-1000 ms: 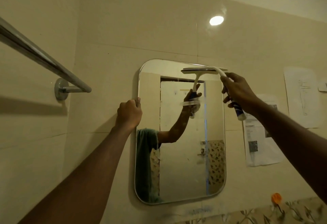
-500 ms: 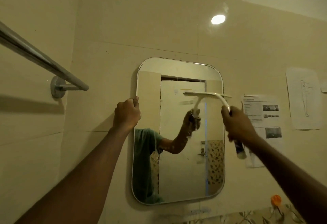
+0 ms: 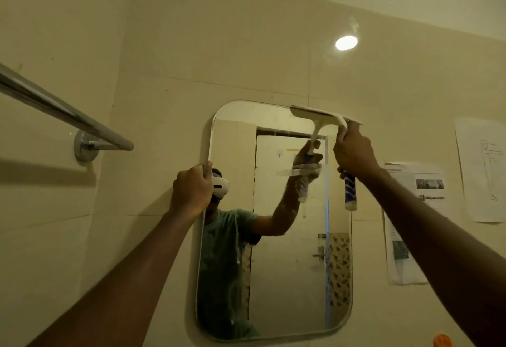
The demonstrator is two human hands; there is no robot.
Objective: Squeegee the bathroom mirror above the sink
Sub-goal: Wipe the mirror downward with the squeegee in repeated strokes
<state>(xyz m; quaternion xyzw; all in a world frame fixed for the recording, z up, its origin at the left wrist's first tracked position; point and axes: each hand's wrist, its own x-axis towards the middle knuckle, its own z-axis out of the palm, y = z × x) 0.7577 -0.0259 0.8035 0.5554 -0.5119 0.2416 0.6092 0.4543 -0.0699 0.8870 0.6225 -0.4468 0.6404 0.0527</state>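
A rounded-corner mirror (image 3: 284, 278) hangs on the beige tiled wall. My left hand (image 3: 190, 190) grips the mirror's left edge about a third of the way down. My right hand (image 3: 354, 149) holds a white squeegee (image 3: 317, 114) by its blue-and-white handle (image 3: 350, 190). The squeegee's blade lies across the mirror's top right corner, against the glass. Water streaks run down the lower left of the glass. The mirror reflects a person with a raised arm.
A chrome towel bar (image 3: 68, 116) juts from the left wall at mirror-top height. Printed papers (image 3: 410, 223) are stuck on the wall right of the mirror. An orange object (image 3: 442, 341) shows at the bottom right. A light spot (image 3: 346, 42) glares above.
My right hand pulled the squeegee down the glass to about mid-height, then lifted it back to the mirror's top right corner. My left hand stayed on the left edge.
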